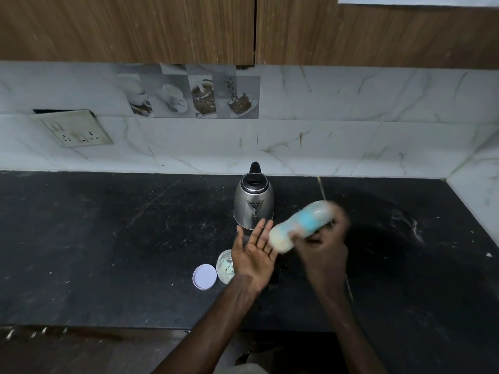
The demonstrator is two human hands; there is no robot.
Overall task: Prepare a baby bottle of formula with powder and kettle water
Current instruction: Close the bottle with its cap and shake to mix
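A: Looking down at a black counter [108,252] below marble tiles [351,130], with a steel kettle [253,206] at twelve o'clock. Holding the bottle [302,225] where?

B: Clasping it mid-body in the right hand [324,252], tilted and blurred, at three o'clock from the left hand [255,257], lying open, palm up. Probably feeling light, rigid, slick if wet; gripping round the waist seeming safest.
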